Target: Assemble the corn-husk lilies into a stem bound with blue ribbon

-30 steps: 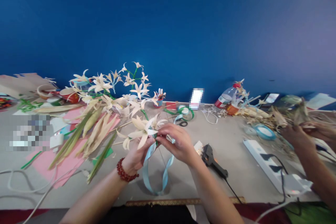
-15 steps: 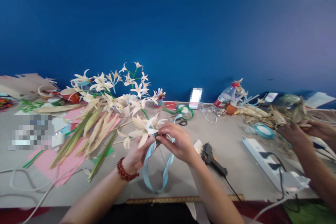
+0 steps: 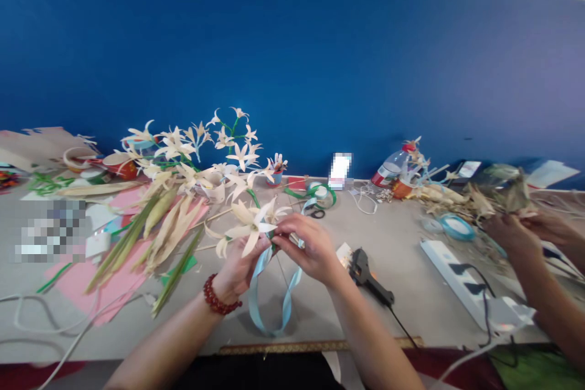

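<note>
Between my hands is a cream artificial flower [image 3: 249,226] with long pointed petals, its heads tilted to the left. My left hand [image 3: 243,265], with a red bead bracelet at the wrist, is closed around the flower's stem below the petals. Close beside it, my right hand [image 3: 311,247] pinches at the stem, thumb and fingers together. A light blue ribbon [image 3: 269,330] hangs from the pinch in a loop above the table and runs up behind my right hand. The stem itself is mostly hidden by my fingers.
At left, finished cream flowers [image 3: 176,143] stand above corn husks [image 3: 171,234] and pink paper [image 3: 98,283]. A black glue gun [image 3: 370,274] lies right of my hand, near a white power strip [image 3: 457,283]. Another person's hands [image 3: 516,241] work at far right.
My hands stay almost in place on the flower stem and ribbon. The view has shifted very slightly; nothing has been picked up or let go.
</note>
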### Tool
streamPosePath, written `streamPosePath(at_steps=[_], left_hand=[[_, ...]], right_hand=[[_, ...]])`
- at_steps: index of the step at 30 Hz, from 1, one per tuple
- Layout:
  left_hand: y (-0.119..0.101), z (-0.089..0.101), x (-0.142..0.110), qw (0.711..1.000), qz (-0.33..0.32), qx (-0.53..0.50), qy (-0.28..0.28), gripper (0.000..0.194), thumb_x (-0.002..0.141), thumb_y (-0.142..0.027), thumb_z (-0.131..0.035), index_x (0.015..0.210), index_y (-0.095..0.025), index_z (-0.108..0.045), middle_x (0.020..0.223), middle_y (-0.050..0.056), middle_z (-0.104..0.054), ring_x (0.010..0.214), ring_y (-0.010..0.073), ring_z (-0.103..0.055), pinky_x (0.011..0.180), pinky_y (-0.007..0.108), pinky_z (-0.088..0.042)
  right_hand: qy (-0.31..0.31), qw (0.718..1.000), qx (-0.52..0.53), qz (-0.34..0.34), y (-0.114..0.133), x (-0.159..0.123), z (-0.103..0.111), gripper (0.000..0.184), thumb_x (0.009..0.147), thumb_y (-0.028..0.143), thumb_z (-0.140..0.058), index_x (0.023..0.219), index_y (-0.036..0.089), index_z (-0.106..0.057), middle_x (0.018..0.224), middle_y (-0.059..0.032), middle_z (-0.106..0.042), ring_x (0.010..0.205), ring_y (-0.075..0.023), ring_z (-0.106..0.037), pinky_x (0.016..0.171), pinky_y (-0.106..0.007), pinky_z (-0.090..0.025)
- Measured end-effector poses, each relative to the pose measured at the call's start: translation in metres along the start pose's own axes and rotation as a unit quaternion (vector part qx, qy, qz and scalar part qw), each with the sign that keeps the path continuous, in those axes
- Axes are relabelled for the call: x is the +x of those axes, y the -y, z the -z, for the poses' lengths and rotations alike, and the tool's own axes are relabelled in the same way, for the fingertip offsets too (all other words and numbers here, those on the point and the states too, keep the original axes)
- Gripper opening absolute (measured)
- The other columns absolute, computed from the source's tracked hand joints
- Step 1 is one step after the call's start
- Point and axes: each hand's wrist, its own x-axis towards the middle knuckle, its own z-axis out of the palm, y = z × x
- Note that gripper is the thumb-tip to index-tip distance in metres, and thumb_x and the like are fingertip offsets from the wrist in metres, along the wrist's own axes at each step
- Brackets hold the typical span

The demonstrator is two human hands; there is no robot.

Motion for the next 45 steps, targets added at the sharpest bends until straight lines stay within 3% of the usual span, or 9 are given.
streamPosePath(at_steps=[19,30,45], left_hand=[[-0.0016,-0.0024,0.0005,1.000,0.001,0.013,-0.017,0.023,0.053,-0.021,-0.091,0.068,-0.017,-0.074,0.070,-0.002,-0.075,0.062,0.0105,-0.068,0.070,0.021,-0.054],[-0.0003,-0.0003,-0.0003,1.000,-0.006,0.026,-0.012,0.022,0.056,-0.021,-0.089,0.072,-0.018,-0.074,0.072,-0.001,-0.076,0.064,0.0132,-0.068,0.069,0.024,-0.054],[-0.0007,0.0025,-0.0012,1.000,0.003,0.023,0.004,0.019,0.060,-0.019,-0.088,0.068,-0.015,-0.071,0.065,-0.002,-0.070,0.059,0.0094,-0.063,0.064,0.020,-0.052]], right_hand=[[-0.004,1.000,-0.005,0.000,0.0002,0.0003,0.0002,0.005,0.090,0.018,-0.062,0.094,0.021,-0.060,0.085,-0.0056,-0.068,0.079,-0.0175,-0.065,0.073,-0.030,-0.054],[-0.006,1.000,-0.007,0.000,-0.0001,-0.0014,0.0003,0.005,0.090,0.020,-0.062,0.094,0.021,-0.060,0.087,-0.0059,-0.069,0.081,-0.0180,-0.067,0.074,-0.030,-0.054],[0.008,1.000,0.017,-0.010,-0.0012,-0.0001,0.0000,0.004,0.089,0.021,-0.064,0.093,0.021,-0.062,0.083,-0.0049,-0.068,0.078,-0.0169,-0.065,0.072,-0.029,-0.054]])
